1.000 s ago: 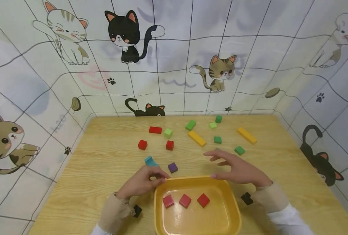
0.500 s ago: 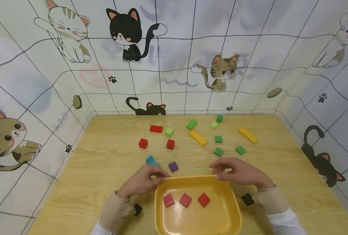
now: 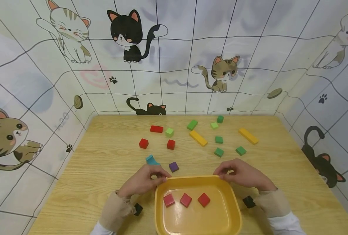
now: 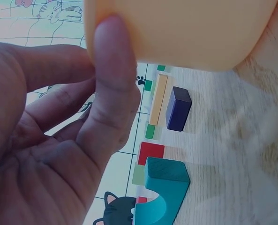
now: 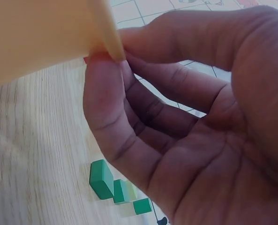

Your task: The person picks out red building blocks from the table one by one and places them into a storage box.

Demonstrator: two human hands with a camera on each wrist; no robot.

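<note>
A yellow plastic tray [image 3: 197, 225] stands at the table's near edge, with three red blocks inside: one at the left [image 3: 169, 200], a middle block [image 3: 186, 200] and a right block [image 3: 204, 199]. My left hand [image 3: 144, 179] pinches the rim at its far left corner, thumb and index finger on either side of the wall. At the far right corner my right hand [image 3: 244, 174] pinches the rim the same way, as the right wrist view shows. Just beyond the tray lie a purple block [image 3: 174, 166] and a blue curved block [image 3: 152, 160], partly behind the left hand.
Farther back on the wooden table [image 3: 103, 156] lie red blocks [image 3: 143, 143], yellow bars [image 3: 198, 138] and several green blocks [image 3: 219, 152]. A cat-patterned sheet [image 3: 176, 58] rises behind and along both sides.
My right hand has come down from above the table, its fingers closing onto the tray's far right rim. The left hand and the tray have hardly moved.
</note>
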